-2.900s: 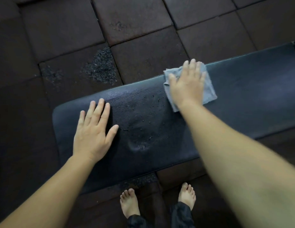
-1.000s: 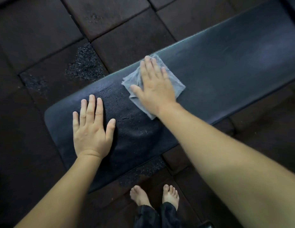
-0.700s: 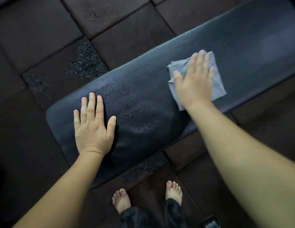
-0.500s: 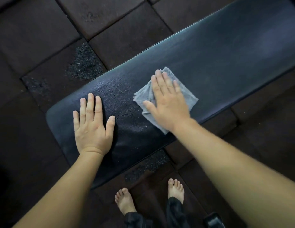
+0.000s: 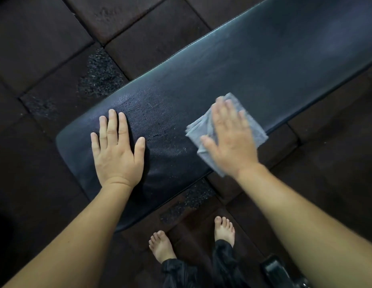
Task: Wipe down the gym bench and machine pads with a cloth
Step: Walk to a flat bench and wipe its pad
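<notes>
Black bench [image 5: 253, 59] — cloth [image 5: 203, 125] flat beneath right hand [image 5: 230, 140].

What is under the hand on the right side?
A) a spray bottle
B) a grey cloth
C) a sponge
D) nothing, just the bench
B: the right hand lies flat, fingers straight, on a grey cloth whose folded edges stick out around it on the black bench.
</notes>
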`<state>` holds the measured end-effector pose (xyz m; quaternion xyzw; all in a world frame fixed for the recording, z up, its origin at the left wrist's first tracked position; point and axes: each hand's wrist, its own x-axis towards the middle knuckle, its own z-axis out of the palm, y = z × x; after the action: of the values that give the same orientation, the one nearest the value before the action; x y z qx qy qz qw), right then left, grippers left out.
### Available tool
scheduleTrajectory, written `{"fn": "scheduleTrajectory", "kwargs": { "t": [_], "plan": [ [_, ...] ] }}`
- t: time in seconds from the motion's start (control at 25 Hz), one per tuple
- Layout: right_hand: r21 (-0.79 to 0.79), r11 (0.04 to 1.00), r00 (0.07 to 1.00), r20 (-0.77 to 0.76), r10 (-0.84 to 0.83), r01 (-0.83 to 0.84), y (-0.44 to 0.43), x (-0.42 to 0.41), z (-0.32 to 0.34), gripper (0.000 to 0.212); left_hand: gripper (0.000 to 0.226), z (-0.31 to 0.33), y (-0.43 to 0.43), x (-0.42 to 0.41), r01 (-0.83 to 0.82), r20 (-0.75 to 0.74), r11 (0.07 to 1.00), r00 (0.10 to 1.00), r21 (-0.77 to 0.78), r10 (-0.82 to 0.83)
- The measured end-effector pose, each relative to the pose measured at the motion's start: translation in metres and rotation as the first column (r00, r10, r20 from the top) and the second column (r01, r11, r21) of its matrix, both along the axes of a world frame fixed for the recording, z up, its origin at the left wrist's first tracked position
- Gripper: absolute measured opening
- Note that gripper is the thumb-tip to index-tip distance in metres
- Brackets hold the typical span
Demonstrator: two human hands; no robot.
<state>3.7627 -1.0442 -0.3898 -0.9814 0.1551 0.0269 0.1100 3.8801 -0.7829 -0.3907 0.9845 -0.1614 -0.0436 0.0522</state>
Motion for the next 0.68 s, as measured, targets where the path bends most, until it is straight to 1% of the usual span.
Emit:
{"fn": "scheduleTrajectory", "kwargs": {
  "t": [0.08,0.12,0.16,0.2,0.28,0.32,0.36,0.4,0.48,0.52,0.56,0.6,0.64,0.68],
  "plan": [
    [0.000,0.982,0.982,0.014,-0.191,0.191,-0.023,-0.001,0.001,0.082,0.075,-0.001,0.000,0.000,0.000,0.002,1.000,1.000,-0.002,0.000],
    [-0.003,0.959,0.959,0.022,-0.282,0.282,-0.012,-0.001,0.002,0.082,0.075,-0.001,0.001,-0.001,0.000,0.007,1.000,1.000,0.000,0.000],
    [-0.018,0.944,0.944,0.031,-0.329,0.330,0.012,-0.001,0.003,0.082,0.075,-0.002,0.001,0.000,0.003,0.009,1.000,1.000,0.002,-0.003],
    [-0.013,0.953,0.953,0.030,-0.302,0.302,0.040,-0.002,0.003,0.082,0.075,-0.002,0.001,0.000,0.006,0.009,1.000,1.000,0.003,-0.006],
    [0.017,0.992,0.993,0.014,-0.121,0.121,0.076,-0.011,0.001,0.082,0.075,-0.003,0.001,0.000,0.000,0.009,1.000,1.000,0.004,0.000],
    [0.020,0.999,0.999,0.011,-0.032,0.031,0.071,-0.015,-0.001,0.082,0.075,-0.003,0.002,0.000,-0.001,0.009,1.000,1.000,0.005,0.001],
    [0.016,1.000,1.000,0.022,0.003,-0.004,0.054,-0.014,-0.003,0.081,0.075,-0.003,0.001,0.000,0.002,0.008,1.000,1.000,0.006,-0.002],
    [0.014,1.000,1.000,0.019,-0.014,0.013,0.033,-0.012,-0.004,0.081,0.075,-0.002,0.001,0.000,0.004,0.006,1.000,1.000,0.006,-0.004],
    [0.011,0.985,0.985,-0.031,-0.170,0.171,0.002,-0.001,0.000,0.081,0.075,-0.002,0.001,0.001,-0.002,0.001,1.000,1.000,0.016,0.002],
    [-0.006,0.966,0.964,-0.056,-0.259,0.259,0.003,0.003,0.002,0.081,0.075,-0.002,0.001,0.001,-0.002,-0.006,1.000,1.000,0.021,0.002],
    [-0.036,0.949,0.947,-0.059,-0.314,0.313,0.018,0.008,0.005,0.080,0.075,-0.001,0.000,0.001,0.002,-0.012,1.000,1.000,0.025,-0.001],
    [-0.046,0.950,0.949,-0.056,-0.311,0.309,0.041,0.010,0.008,0.081,0.075,-0.001,0.000,0.001,0.007,-0.017,1.000,1.000,0.028,-0.006],
    [-0.027,0.969,0.966,-0.069,-0.247,0.246,0.070,0.005,0.009,0.082,0.075,0.000,0.000,0.000,0.008,-0.023,0.999,1.000,0.034,-0.008],
    [-0.001,0.990,0.986,-0.083,-0.141,0.141,0.097,-0.003,0.009,0.082,0.076,0.001,0.001,0.001,0.013,-0.025,0.999,1.000,0.038,-0.012]
  ]
}}
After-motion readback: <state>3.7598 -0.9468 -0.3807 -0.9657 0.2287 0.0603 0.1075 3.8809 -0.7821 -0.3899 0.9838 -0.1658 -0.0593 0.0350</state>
